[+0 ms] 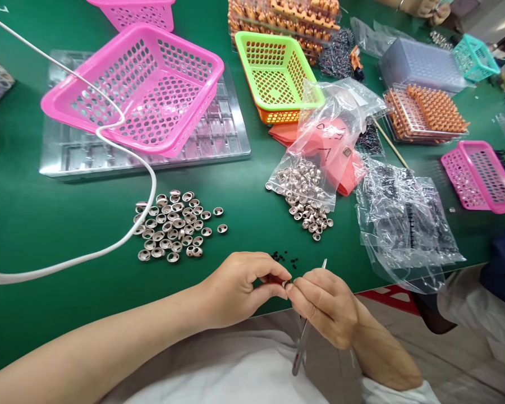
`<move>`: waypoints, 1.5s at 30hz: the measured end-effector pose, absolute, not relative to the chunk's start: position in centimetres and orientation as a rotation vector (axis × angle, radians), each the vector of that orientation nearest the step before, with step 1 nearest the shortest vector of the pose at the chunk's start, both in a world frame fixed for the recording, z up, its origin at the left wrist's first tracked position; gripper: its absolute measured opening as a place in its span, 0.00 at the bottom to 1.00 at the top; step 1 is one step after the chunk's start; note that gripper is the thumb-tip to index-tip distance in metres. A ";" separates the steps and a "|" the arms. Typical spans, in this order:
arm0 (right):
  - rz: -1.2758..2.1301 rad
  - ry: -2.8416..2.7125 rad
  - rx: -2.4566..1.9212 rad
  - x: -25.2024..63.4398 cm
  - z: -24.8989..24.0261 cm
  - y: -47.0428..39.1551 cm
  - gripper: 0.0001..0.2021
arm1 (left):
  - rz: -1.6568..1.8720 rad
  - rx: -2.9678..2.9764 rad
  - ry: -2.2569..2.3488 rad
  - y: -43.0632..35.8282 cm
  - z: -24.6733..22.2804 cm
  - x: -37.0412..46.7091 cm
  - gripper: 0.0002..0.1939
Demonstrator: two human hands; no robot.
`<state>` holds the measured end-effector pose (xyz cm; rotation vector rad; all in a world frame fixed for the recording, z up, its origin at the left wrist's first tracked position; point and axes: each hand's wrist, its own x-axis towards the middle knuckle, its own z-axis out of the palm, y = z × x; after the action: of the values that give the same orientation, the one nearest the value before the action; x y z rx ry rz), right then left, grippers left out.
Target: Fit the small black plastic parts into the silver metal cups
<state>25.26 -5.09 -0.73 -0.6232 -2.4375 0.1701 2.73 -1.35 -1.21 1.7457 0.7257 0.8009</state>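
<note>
Between thumb and index finger, my left hand pinches a small silvery metal cup. Pressed against that cup are the fingertips of my right hand, which also grips a pair of metal tweezers, one end pointing down toward my lap. Just beyond my fingers lie several tiny black pieces. Left of them, many metal cups with holes are spread on the green table. More cups spill from a clear plastic bag. My fingers hide most of the held cup.
A white cable crosses the left side. A pink basket rests on a silver tray. Behind stand a green basket and racks of orange parts. Plastic bags of black parts lie right; another pink basket is farther right.
</note>
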 end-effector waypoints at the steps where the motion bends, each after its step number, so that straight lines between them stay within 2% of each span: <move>1: 0.164 -2.436 -0.618 25.3 -0.8 -5.1 0.11 | 0.810 1.747 0.728 -1.4 -1.2 2.8 0.04; 18: 0.167 -2.453 -0.565 25.2 -1.7 -4.1 0.09 | 0.744 1.721 0.796 -1.1 -1.1 2.8 0.03; 23: 0.208 -2.459 -0.633 25.0 -1.2 -3.9 0.11 | 0.673 1.775 0.790 -0.8 -1.0 2.6 0.07; 45: 0.140 -2.393 -0.572 25.1 -2.5 -4.6 0.13 | 0.773 1.747 0.767 -1.0 -1.0 2.7 0.05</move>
<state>25.14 -4.56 -2.46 -0.5717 -2.3930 0.1401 2.66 -1.04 -0.97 1.7473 0.7667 0.7730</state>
